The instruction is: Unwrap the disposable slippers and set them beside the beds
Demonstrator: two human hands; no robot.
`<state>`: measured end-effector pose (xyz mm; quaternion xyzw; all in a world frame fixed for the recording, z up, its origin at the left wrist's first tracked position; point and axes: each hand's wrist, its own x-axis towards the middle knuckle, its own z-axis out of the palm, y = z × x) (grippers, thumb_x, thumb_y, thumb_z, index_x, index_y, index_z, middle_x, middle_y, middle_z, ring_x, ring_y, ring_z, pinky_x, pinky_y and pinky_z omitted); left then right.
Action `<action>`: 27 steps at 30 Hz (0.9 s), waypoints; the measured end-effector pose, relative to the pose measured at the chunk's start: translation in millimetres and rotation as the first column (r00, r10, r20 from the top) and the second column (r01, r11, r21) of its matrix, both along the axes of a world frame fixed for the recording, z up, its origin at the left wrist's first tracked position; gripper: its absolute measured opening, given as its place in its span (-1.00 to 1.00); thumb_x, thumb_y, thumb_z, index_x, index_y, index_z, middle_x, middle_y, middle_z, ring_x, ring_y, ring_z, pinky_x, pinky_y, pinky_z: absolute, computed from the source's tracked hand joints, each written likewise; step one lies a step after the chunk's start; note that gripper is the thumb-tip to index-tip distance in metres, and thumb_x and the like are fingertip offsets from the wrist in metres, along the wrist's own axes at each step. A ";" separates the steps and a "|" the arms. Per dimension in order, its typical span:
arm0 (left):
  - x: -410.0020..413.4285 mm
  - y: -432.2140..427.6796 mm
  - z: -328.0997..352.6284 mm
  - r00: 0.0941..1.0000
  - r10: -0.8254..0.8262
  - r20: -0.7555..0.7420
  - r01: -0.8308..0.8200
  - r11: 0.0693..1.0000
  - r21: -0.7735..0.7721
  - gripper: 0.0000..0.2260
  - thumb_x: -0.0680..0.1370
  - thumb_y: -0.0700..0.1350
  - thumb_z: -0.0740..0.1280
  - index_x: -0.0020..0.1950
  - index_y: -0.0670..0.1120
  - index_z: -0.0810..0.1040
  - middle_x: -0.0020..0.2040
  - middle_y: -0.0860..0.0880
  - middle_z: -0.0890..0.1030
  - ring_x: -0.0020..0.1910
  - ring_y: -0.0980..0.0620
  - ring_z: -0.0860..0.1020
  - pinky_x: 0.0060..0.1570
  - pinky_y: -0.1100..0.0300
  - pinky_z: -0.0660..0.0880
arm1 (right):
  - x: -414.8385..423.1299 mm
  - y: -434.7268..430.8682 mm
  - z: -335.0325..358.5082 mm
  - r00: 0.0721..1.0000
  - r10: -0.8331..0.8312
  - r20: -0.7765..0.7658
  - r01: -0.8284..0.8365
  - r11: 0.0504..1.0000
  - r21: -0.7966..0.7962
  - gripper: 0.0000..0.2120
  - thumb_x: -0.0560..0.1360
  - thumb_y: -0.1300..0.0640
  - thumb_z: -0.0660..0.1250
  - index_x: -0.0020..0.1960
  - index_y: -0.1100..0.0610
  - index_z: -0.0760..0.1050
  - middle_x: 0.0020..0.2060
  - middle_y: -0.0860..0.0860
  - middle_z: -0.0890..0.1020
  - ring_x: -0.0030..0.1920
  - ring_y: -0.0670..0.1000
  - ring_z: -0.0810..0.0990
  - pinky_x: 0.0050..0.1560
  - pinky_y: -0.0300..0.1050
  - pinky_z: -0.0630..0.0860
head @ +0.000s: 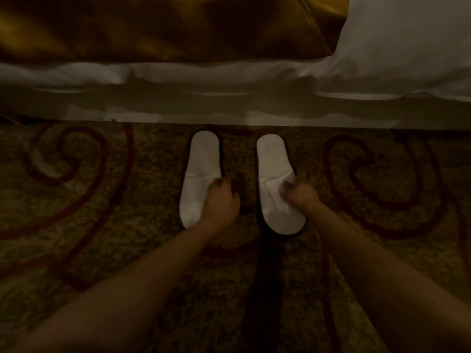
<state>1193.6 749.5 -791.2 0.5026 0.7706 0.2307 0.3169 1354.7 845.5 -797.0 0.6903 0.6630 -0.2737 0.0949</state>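
Note:
Two white disposable slippers lie side by side on the carpet just in front of the bed, heels toward the bed. My left hand (pixel 220 200) rests on the toe part of the left slipper (pixel 201 164), fingers curled on its right edge. The right slipper (pixel 274 161) has my right hand (pixel 300 193) on its upper, fingers pinching the fabric at the right edge. No wrapper is visible. The scene is dim and slightly blurred.
A bed (pixel 229 103) with white sheets spans the top, a gold-brown bed runner (pixel 153 29) lies over it, and a white duvet or pillow (pixel 413 39) sits at the upper right. The floor is patterned carpet (pixel 89 200) with dark red swirls.

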 end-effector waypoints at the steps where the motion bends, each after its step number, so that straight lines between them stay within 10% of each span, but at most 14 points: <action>1: -10.6 -2.5 -3.4 0.986 -0.038 -0.162 0.044 0.999 0.031 -0.61 0.58 -0.19 0.15 0.40 -0.22 0.31 0.24 -0.29 0.48 0.17 -0.21 0.46 0.15 0.04 0.41 | -0.3 -0.3 -2.3 0.999 0.007 0.035 -0.008 1.000 0.012 -0.38 0.60 0.00 0.06 0.51 0.25 -0.12 0.49 0.26 0.05 0.47 0.27 0.09 0.42 0.02 0.15; 4: -35.5 -9.8 -18.2 0.878 -0.099 -0.469 0.035 0.989 -0.142 -0.38 0.56 0.05 0.16 0.53 -0.15 0.03 0.47 -0.27 0.23 0.38 -0.23 0.29 0.33 -0.05 0.24 | -5.2 -8.3 -6.9 0.999 -0.006 0.045 0.001 0.995 0.103 -0.30 0.56 -0.16 0.08 0.52 0.14 -0.13 0.49 0.25 0.04 0.47 0.28 0.04 0.44 0.13 0.07; 10: -37.5 -17.3 -36.0 0.927 -0.141 -0.347 -0.028 0.898 -0.440 -0.02 0.39 0.39 0.19 0.49 0.01 -0.37 0.52 -0.26 -0.29 0.48 -0.39 -0.10 0.43 -0.26 -0.03 | -21.3 -25.8 -20.0 0.983 0.159 0.095 -0.161 0.987 0.018 0.00 0.38 -0.39 0.20 0.52 0.03 -0.30 0.52 0.22 -0.19 0.50 0.29 -0.09 0.44 0.28 -0.01; 27: -47.5 -17.0 12.8 0.905 -0.129 -0.406 -0.071 0.894 -0.442 -0.14 0.44 0.36 0.15 0.54 0.00 -0.19 0.56 -0.22 -0.12 0.48 -0.35 0.00 0.42 -0.23 0.04 | -13.6 -32.8 22.3 0.988 0.117 0.104 -0.122 0.992 0.038 -0.04 0.38 -0.44 0.11 0.53 0.05 -0.19 0.52 0.23 -0.07 0.46 0.34 0.08 0.42 0.26 0.08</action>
